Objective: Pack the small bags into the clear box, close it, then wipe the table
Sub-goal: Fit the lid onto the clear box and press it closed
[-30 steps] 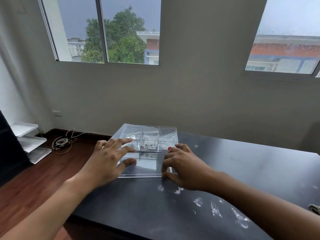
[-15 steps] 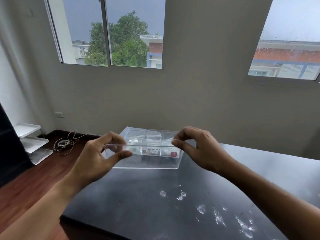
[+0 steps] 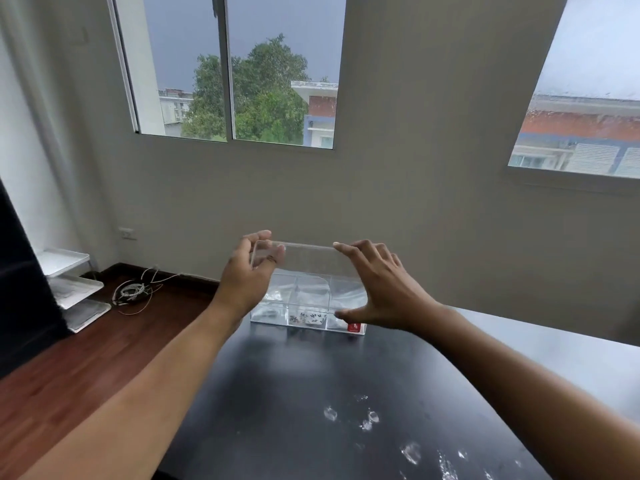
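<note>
Lid [image 3: 304, 259] stands upright over the clear box [image 3: 306, 308], left hand [image 3: 246, 275] pinching it, right hand [image 3: 379, 289] splayed against it.

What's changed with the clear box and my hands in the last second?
The transparent lid went from lying shut to raised upright over the clear compartmented box. Both hands rested on it; now the left hand grips its left end and the right hand touches its top right corner, fingers spread. The box, the black table and the water drops stayed put.
</note>
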